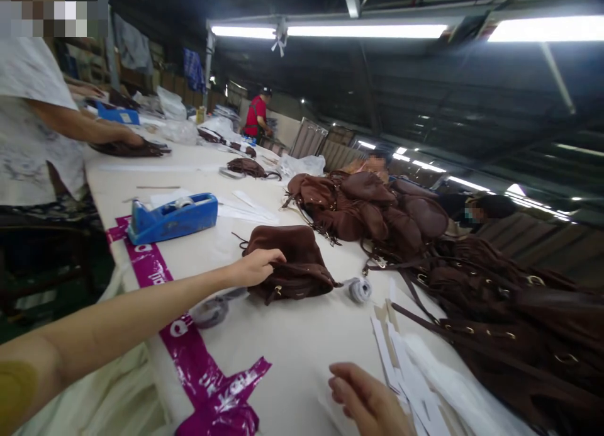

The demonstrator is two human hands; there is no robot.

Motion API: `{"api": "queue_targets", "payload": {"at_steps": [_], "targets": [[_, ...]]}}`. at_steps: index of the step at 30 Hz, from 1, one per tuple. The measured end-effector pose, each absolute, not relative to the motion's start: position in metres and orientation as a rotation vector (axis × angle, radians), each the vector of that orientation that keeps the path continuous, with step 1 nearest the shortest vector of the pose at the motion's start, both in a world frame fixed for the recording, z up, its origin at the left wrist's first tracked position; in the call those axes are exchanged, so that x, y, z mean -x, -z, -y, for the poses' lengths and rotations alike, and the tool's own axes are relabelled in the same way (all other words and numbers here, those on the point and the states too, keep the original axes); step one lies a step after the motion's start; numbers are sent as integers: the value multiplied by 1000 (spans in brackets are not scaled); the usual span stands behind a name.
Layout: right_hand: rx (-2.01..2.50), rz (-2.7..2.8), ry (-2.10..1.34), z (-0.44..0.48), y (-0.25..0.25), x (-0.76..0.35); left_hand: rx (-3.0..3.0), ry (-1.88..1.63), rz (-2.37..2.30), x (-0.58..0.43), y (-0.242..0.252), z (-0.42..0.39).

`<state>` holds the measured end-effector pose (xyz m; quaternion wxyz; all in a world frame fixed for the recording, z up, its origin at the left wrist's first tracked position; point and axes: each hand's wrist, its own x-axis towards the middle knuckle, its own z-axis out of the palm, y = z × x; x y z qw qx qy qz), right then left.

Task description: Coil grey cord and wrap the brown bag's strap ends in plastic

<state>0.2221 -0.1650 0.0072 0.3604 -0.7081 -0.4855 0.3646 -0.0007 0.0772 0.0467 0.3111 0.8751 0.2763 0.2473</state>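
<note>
A dark brown leather handbag [297, 250] lies on the white table in front of me, a small gold fitting on its near side. My left hand [255, 267] reaches in from the left, its fingers closed on the bag's left edge. Low in the picture, my right hand [370, 401] is over the table with its fingers apart and slightly bent. Something pale and translucent shows by its fingertips, too blurred to name. Beside the bag's right corner sits a small grey-white roll [360, 289]. A blurred, wrapped coil [211, 311] is under my left forearm.
Brown bags pile up [363, 203] along the right, with more [514, 323] nearer me. White paper strips [401, 373] lie beside them. A blue tape dispenser [174, 217] stands left, near purple printed plastic tape [189, 348] along the edge. A co-worker's hand [129, 136] touches another bag.
</note>
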Motion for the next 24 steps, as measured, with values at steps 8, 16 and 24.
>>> {"api": "queue_targets", "payload": {"at_steps": [8, 16, 24], "targets": [[1091, 307, -1344, 60, 0, -185, -1798, -797, -598, -14, -64, -73], [1256, 675, -709, 3, -51, -209, -1119, -997, -358, -24, -80, -28], [1929, 1737, 487, -5, -207, -198, -561, -796, -401, -93, -62, 18]]}}
